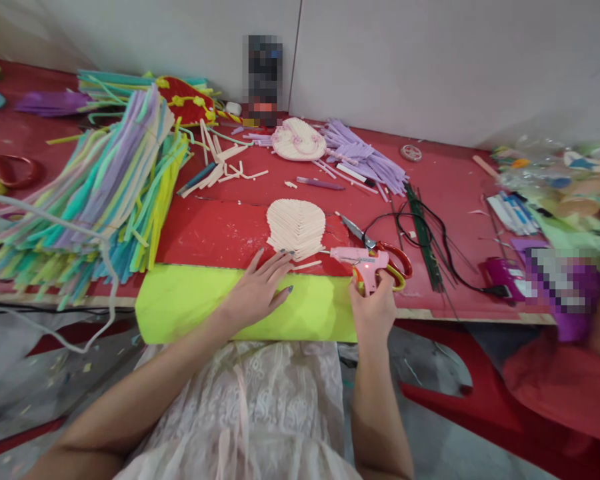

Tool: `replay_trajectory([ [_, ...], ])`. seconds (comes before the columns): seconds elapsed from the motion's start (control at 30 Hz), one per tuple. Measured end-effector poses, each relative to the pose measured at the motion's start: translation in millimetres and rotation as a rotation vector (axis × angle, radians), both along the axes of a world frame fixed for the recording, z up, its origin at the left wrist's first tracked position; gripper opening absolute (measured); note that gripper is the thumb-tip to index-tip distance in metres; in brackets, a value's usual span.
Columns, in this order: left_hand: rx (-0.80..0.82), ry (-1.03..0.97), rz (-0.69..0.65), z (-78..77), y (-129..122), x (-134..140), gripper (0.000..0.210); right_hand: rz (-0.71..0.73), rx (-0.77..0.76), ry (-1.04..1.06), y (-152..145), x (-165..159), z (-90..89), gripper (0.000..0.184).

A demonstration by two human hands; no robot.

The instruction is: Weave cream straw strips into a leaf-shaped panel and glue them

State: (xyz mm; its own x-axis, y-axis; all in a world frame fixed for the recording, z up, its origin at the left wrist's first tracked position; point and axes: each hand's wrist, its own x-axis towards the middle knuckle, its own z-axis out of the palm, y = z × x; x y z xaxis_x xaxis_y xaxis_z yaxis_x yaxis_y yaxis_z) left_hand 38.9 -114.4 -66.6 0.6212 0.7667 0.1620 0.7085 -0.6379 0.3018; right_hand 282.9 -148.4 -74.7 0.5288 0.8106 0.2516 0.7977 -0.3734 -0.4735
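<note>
My right hand (373, 307) grips a pink hot glue gun (353, 255), its nozzle pointing left at the lower right edge of a cream panel (297, 227). Strips laid in a herringbone pattern make up this rounded panel, flat on the red table. My left hand (260, 287) rests with fingers stretched out, fingertips at the panel's lower edge. One loose cream strip (307, 265) lies just below the panel. Partly behind the glue gun are scissors (395, 259) with red and yellow handles. A bright yellow-green sheet (190, 303) lies under my left hand along the table's front edge.
Bundles of colourful pipe cleaners (105, 180) fill the left. Behind the panel are a finished-looking cream oval piece (299, 139), purple stems (365, 157) and a purple pen (321, 183). Black cable (445, 247) and green wires (423, 233) lie at right, near a purple box (505, 279).
</note>
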Motion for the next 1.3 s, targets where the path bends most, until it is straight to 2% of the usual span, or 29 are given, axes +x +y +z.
replay_trajectory([
  [0.17,0.005,-0.009,-0.003,-0.5,-0.1,-0.1,0.046,-0.022,0.038,-0.02,1.2,-0.1,-0.7,0.051],
  [0.3,0.004,-0.003,0.0,0.4,-0.2,-0.2,0.046,-0.04,0.104,-0.042,8.0,13.3,-1.0,0.058],
  [0.53,0.009,0.014,-0.007,-0.9,-0.1,-0.7,0.047,-0.134,0.173,-0.092,55.3,63.5,4.3,0.053],
  [0.63,0.01,0.008,0.0,-2.4,-0.1,-1.3,0.047,-0.11,0.106,-0.091,76.8,76.3,-1.1,0.049],
  [0.73,0.022,-0.013,0.019,-3.2,0.7,-2.1,0.045,-0.074,0.061,-0.144,86.7,81.1,-9.0,0.054],
  [0.83,0.047,-0.081,0.074,-2.7,4.1,-3.5,0.038,-0.069,0.161,-0.233,85.0,82.5,-11.8,0.058],
  [0.9,0.079,-0.128,0.128,-1.9,8.8,-4.5,0.031,-0.06,0.267,-0.266,80.8,80.9,-9.1,0.053],
  [0.97,0.129,-0.142,0.166,-1.2,15.4,-5.2,0.024,0.024,0.344,-0.256,76.6,74.6,-2.9,0.041],
  [1.07,0.177,-0.132,0.127,-0.4,26.1,-4.4,0.02,0.258,0.366,-0.191,71.3,53.0,10.6,0.023],
  [1.13,0.177,-0.14,0.068,-0.3,31.9,-2.3,0.019,0.341,0.365,-0.179,68.5,32.6,19.5,0.02],
  [1.2,0.163,-0.149,0.033,-0.8,35.8,0.6,0.018,0.484,0.354,-0.136,66.8,12.6,25.4,0.02],
  [1.3,0.141,-0.162,0.009,-2.6,38.9,4.1,0.019,0.705,0.266,-0.008,67.4,-8.6,24.8,0.026],
])
